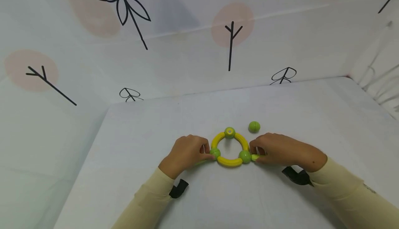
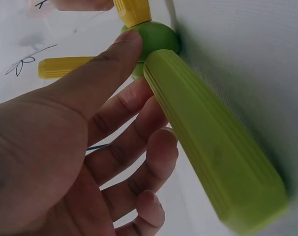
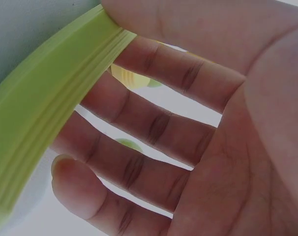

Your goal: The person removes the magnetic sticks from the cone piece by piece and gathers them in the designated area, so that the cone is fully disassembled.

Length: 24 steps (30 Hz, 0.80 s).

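On the white table three yellow curved rods (image 1: 229, 162) and three green balls (image 1: 245, 156) make a ring. My left hand (image 1: 187, 152) pinches the left green ball (image 2: 163, 38), thumb on one side and fingers on the other. From that ball a light green rod (image 2: 208, 137) sticks out past the fingers, and a yellow rod (image 2: 133, 11) meets it. At the ring's right side my right hand (image 1: 278, 148) pinches a light green rod (image 3: 50, 98) between thumb and forefinger. Its end lies against the right ball; whether it is joined is hidden.
A loose green ball (image 1: 254, 127) lies behind the ring, to the right. The ring's back ball (image 1: 230, 132) shows a round, pale-centred spot on top. A white cloth (image 1: 187, 73) with black line drawings and pink spots hangs behind the table.
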Available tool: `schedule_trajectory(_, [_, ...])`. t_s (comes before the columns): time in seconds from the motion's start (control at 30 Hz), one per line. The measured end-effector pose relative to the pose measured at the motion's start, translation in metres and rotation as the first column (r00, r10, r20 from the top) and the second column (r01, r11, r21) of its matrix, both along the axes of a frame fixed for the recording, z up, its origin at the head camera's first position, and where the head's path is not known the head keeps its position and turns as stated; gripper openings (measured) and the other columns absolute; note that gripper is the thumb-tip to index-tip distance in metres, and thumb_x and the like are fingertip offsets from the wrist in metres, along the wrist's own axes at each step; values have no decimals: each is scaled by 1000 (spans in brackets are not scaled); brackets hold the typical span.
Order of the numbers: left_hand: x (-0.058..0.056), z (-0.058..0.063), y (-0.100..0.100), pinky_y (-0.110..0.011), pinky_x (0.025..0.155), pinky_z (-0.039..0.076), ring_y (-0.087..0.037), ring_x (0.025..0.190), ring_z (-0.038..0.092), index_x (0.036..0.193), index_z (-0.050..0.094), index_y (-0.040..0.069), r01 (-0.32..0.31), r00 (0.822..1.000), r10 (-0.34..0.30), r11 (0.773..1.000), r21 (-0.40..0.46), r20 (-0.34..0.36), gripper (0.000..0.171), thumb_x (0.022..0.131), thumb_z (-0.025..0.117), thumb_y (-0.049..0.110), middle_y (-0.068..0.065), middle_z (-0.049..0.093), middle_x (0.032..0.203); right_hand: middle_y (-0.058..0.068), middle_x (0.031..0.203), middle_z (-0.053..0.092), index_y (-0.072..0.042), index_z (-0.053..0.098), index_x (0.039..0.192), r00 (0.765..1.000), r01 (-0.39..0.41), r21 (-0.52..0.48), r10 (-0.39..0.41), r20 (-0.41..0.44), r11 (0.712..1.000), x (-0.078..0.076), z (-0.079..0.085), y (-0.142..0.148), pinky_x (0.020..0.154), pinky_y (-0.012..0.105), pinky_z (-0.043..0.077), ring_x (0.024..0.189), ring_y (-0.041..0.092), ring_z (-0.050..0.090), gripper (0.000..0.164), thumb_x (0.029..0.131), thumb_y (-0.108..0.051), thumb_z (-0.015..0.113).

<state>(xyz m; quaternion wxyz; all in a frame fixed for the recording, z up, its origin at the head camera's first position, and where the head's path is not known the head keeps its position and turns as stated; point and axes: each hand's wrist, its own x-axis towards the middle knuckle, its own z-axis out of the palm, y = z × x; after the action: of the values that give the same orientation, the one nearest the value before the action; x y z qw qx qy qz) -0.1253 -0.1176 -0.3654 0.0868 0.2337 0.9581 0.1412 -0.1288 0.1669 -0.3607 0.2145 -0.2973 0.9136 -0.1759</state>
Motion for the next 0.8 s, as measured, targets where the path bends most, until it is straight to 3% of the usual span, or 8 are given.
schedule_trajectory(0.5, [0,4,-3,-22,56,40,-5,59,50,80,68,21,-6,999,6,1000,-2,47,27,81,82,44,14,59,68,-12,76,58,-26,68,91,1000,26,8,-26,-7,1000,-1,1,-4,64,24,44,70,7,50,19,81,-22,83])
schedule_trajectory(0.63, [-1,5,-4,-24,61,43,-6,63,53,89,70,21,-22,999,21,1000,13,42,27,85,77,47,12,62,74,-10,80,60,-25,69,94,993,81,-8,-81,-80,997,0,7,-7,64,26,45,73,8,52,18,82,-27,82])
schedule_trajectory(0.8, [-5,3,0,-26,69,47,-8,74,61,106,70,21,-39,998,42,998,57,-38,30,90,72,46,6,70,90,-8,82,60,-19,66,93,956,134,-171,-172,-236,976,1,17,-14,65,26,47,76,9,55,18,85,-27,80])
